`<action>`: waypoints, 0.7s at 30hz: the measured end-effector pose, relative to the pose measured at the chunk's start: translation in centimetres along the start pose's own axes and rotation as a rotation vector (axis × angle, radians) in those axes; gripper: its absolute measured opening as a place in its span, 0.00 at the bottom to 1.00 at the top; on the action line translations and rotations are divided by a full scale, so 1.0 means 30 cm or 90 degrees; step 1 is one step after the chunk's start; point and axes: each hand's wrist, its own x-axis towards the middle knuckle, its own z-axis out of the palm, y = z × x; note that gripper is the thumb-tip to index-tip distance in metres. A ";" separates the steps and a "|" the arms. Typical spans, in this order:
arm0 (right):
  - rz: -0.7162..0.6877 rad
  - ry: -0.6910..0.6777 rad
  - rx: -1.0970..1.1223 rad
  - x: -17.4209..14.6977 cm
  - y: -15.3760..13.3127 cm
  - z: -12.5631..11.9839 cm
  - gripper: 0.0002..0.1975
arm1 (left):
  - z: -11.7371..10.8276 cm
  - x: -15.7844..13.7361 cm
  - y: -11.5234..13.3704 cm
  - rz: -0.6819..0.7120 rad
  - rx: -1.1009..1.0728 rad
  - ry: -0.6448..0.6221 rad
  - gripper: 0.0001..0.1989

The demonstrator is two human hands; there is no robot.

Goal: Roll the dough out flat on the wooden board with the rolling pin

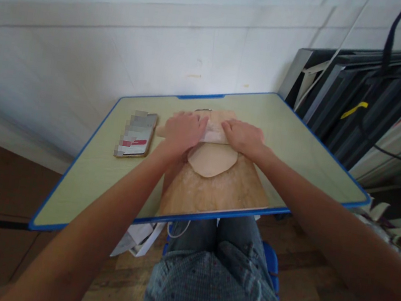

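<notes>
A pale, flour-dusted rolling pin (215, 135) lies crosswise on a wooden board (212, 195). My left hand (186, 127) is closed over its left part, and the pin's end sticks out past that hand. Over the right part my right hand (243, 136) is closed in the same way, thumb toward the middle. Under and in front of the pin spreads a flat, rounded sheet of dough (212, 161). Its far portion is hidden by the pin and my hands. Flour whitens the board around the dough.
The board rests on a small pale-green table (300, 160) with a blue rim. A phone (137, 135) lies left of the board. White wall (185, 52) stands behind the table. Dark flat panels (359, 94) lean at the right, with a hanging black cable (389, 43).
</notes>
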 end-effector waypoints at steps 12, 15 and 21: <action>-0.075 0.025 0.081 0.111 0.041 0.020 0.23 | 0.047 0.127 -0.015 -0.082 -0.066 -0.023 0.27; -0.282 0.054 0.101 0.068 0.060 0.016 0.21 | 0.045 0.061 -0.021 0.026 -0.080 0.068 0.25; -0.390 0.113 0.031 0.007 0.076 0.030 0.15 | 0.041 -0.182 -0.001 0.329 -0.126 0.021 0.30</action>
